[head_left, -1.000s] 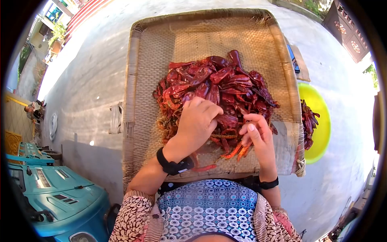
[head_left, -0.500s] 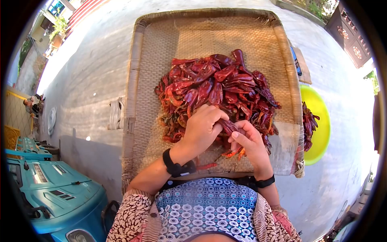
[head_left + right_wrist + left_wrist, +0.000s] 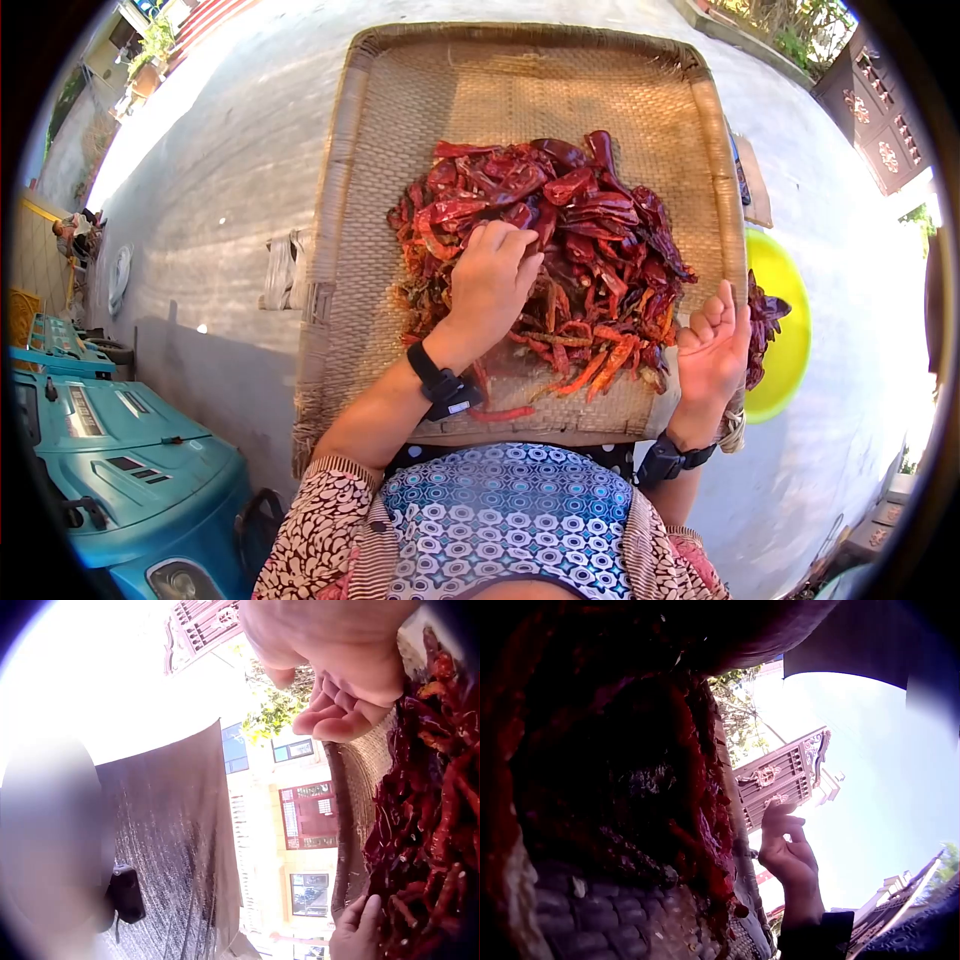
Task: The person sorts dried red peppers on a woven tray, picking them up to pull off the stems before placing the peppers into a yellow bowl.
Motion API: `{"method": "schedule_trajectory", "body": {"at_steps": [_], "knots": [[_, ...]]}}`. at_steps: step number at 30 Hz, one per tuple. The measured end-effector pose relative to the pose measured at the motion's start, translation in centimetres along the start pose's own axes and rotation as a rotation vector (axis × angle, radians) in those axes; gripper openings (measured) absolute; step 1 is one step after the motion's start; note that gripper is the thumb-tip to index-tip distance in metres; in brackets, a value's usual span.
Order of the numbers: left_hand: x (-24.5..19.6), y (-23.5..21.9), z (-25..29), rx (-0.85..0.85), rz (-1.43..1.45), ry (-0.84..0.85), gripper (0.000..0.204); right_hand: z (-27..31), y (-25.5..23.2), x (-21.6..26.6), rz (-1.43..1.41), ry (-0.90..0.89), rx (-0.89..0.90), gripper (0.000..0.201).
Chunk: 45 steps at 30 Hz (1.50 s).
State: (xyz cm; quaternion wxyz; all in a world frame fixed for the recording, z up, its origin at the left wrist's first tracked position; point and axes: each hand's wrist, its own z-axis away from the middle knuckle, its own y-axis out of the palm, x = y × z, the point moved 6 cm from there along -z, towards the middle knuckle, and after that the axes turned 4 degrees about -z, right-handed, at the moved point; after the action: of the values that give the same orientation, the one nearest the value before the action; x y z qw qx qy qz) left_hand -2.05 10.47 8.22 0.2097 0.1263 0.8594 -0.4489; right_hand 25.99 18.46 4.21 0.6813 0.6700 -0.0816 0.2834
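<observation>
Dried red peppers [image 3: 570, 220] lie heaped on a woven tray [image 3: 400, 110], with more orange, shrivelled ones along the near side. The left hand [image 3: 490, 285] reaches over the heap from the left, its fingertips touching peppers and its thumb apart from the fingers; the tips are partly hidden. Over the tray's right edge, the right hand [image 3: 715, 345] is held palm up, loosely bent and empty. That empty right hand [image 3: 337, 675] also shows in the right wrist view, above the peppers [image 3: 427, 825]. Much of the left wrist view is dark.
A yellow-green basin [image 3: 785, 370] with dark red peppers [image 3: 762, 325] stands right of the tray. Further off are flat cardboard [image 3: 755, 180] at the right and a teal vehicle [image 3: 130, 470] at the lower left.
The pepper that both hands held half a second ago has left them. The right hand has moved right to the tray's edge; the left has gone up and left onto the heap.
</observation>
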Motion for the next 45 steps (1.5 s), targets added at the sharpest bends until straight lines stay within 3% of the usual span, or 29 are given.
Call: {"method": "schedule_trajectory", "body": {"at_steps": [3, 7, 8, 10, 13, 16, 19, 22, 24, 27, 30, 31, 34, 35, 38, 39, 43, 45], "knots": [[-0.2, -1.2, 0.3, -0.077, 0.136, -0.002, 0.017, 1.3, 2.4, -3.0, 0.423, -0.006, 0.087, 0.034], [-1.0, -1.5, 0.8, 0.195, 0.420, -0.172, 0.013, 2.1, 5.4, -5.6, 0.929, 0.034, 0.187, 0.036], [-0.9, -1.1, 1.0, 0.146, 0.461, -0.110, 0.012, 2.2, 5.8, -6.3, 1.010, 0.057, 0.219, 0.037], [-0.9, -0.3, 1.3, 0.212, 0.527, -0.076, 0.011, 2.1, 5.5, -7.6, 1.173, 0.108, 0.316, 0.034], [0.0, 1.9, 2.7, 0.489, 0.956, -0.430, 0.012, 2.6, 4.8, -8.9, 1.101, 0.213, 0.241, 0.026], [0.2, 2.0, 3.2, 0.649, 0.995, -0.464, 0.013, 2.9, 4.3, -8.8, 1.068, 0.264, 0.221, 0.023], [-1.0, 0.7, 2.1, 0.459, 0.839, -0.098, 0.015, 2.9, 4.4, -7.7, 1.029, 0.264, 0.203, 0.022], [-1.3, -1.0, 1.4, 0.390, 0.553, -0.054, 0.017, 2.3, 3.6, -5.2, 1.001, 0.171, 0.174, 0.022], [0.0, -1.2, 1.2, 0.231, 0.533, -0.111, 0.017, 1.6, 2.9, -2.5, 1.025, 0.065, 0.124, 0.024], [2.3, -2.1, 0.6, 0.038, 0.540, -0.216, 0.017, 0.2, -0.3, 1.8, 0.445, -0.099, 0.047, 0.035], [3.8, -4.1, -0.6, -0.092, 0.438, -0.229, 0.020, -0.8, -0.4, 3.6, 0.062, -0.021, -0.013, 0.045], [4.4, -4.3, -1.1, -0.050, 0.424, -0.318, 0.022, -1.1, 0.5, 3.3, 0.175, 0.003, 0.072, 0.049], [6.2, -4.9, -2.8, -0.057, 0.367, -0.240, 0.026, -1.5, 5.2, 1.3, 0.814, -0.006, 0.068, 0.048], [7.4, -4.6, -3.4, 0.026, 0.367, -0.312, 0.037, -2.4, 6.6, 0.4, 0.947, -0.037, 0.116, 0.048], [9.3, -4.0, -6.3, 0.110, 0.222, -0.202, 0.046, -6.5, 10.0, -1.9, 1.280, -0.128, 0.257, 0.049], [9.9, -3.6, -7.0, 0.153, 0.221, -0.262, 0.053, -8.2, 10.1, -2.9, 1.348, -0.151, 0.300, 0.049], [14.0, -0.3, -9.4, 0.223, -0.107, -0.234, 0.065, -15.9, 8.2, -6.9, 1.652, -0.369, 0.383, 0.049], [14.0, 0.9, -10.0, 0.330, -0.168, -0.306, 0.065, -17.7, 7.7, -8.8, 1.890, -0.353, 0.284, 0.052]]}}
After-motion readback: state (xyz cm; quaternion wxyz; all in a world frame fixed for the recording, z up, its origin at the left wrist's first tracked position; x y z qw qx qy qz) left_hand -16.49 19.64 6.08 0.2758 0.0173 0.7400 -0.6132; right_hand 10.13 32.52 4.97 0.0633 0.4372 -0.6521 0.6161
